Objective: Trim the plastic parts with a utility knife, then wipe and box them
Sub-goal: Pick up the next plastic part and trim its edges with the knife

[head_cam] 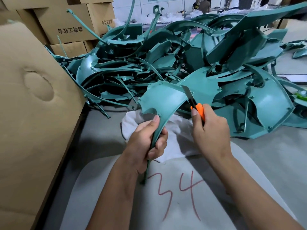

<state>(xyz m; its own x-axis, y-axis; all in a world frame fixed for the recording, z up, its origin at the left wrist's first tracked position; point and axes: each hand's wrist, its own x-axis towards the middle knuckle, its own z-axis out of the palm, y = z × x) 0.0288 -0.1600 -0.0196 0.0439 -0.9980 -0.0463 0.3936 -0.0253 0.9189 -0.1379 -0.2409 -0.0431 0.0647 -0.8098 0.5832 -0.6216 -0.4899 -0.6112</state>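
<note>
Light is even and fairly bright, seemingly from overhead, with soft sheen on the teal parts (196,60) and dark gaps inside the pile. The hands cast only faint shadows on the grey table (272,160). Wide-angle bending curves the box (33,105) at the left edge. The far background is washed out and slightly blurred.

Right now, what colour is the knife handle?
Orange, seen in the head view: utility knife in the right hand.
</note>
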